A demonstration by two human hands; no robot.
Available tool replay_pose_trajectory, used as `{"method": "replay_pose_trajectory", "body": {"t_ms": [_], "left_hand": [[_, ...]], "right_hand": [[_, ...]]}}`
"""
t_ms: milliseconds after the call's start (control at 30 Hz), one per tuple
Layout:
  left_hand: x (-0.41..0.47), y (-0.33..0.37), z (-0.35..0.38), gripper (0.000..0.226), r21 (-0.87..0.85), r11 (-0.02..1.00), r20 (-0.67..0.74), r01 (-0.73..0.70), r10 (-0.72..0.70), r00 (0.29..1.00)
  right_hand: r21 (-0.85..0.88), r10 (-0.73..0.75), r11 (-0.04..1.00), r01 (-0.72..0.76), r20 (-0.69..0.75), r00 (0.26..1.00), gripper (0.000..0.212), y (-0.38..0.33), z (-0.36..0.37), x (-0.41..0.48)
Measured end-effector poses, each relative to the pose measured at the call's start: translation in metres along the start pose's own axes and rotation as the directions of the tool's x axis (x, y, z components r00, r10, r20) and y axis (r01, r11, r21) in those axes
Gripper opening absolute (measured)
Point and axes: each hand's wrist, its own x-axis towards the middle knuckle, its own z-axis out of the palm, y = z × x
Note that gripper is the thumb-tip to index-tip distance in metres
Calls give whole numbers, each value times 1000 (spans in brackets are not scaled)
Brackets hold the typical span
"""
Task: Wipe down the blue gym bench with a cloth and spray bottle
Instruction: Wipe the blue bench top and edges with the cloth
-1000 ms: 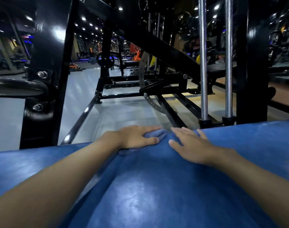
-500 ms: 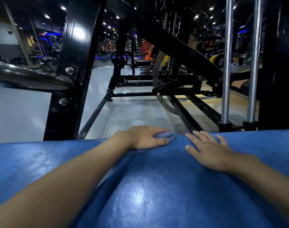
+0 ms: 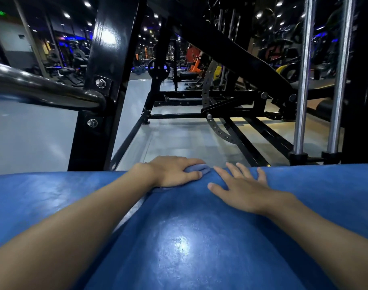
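Up at the far edge of the blue bench [image 3: 179, 237], clamping the left hand [image 3: 172, 171] down on a bunched blue cloth [image 3: 196, 169]. Curling the fingers over its top, pinning it from the near side with the thumb, squeezing a fold out past the fingertips. Pressing that cloth onto the padding, right at the lip above the grey floor [image 3: 179, 141].

Just right of the left hand, barely apart from the cloth: laying the right hand [image 3: 241, 187] flat on the bench, palm down, spreading the fingers wide and straight, gripping nothing. Pointing those fingertips over the same far edge.

Reaching in with both bare forearms from the near corners, crossing the shiny blue surface, framing a bright patch of glare nearer than both hands.

Beyond the left hand and off to its left, picking out a black steel upright [image 3: 107, 70] with two bolts, and a dark rounded rail [image 3: 42, 88] joining it. Beyond the right hand, spotting two chrome guide rods [image 3: 302, 91] rising out of black collars. Farther off past both hands, taking in black machine frames under ceiling spotlights.
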Motion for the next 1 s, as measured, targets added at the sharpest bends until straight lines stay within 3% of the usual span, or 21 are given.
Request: {"method": "replay_pose_trajectory", "body": {"t_ms": [233, 400, 600, 667, 767, 1000], "left_hand": [[-3, 6, -3, 45, 7, 999, 12, 51, -51, 999], [-32, -37, -7, 43, -33, 999, 12, 18, -18, 1000], [-60, -84, -11, 45, -24, 997, -13, 74, -74, 997], [-47, -68, -9, 44, -10, 999, -15, 45, -45, 999], [-34, -55, -4, 44, -30, 999, -35, -24, 23, 999], [-82, -128, -16, 44, -64, 997, -36, -38, 36, 999]], "right_hand": [[3, -22, 1000, 22, -23, 1000, 73, -1, 0, 0], [-4, -10, 1000, 10, -22, 1000, 72, 0, -2, -2], [-69, 46, 997, -44, 33, 998, 67, -6, -8, -2], [-96, 53, 994, -51, 12, 999, 65, -20, -11, 1], [21, -23, 999, 25, -60, 998, 58, -63, -7, 7], [-11, 40, 999, -40, -6, 999, 67, -90, -1, 10]]}}
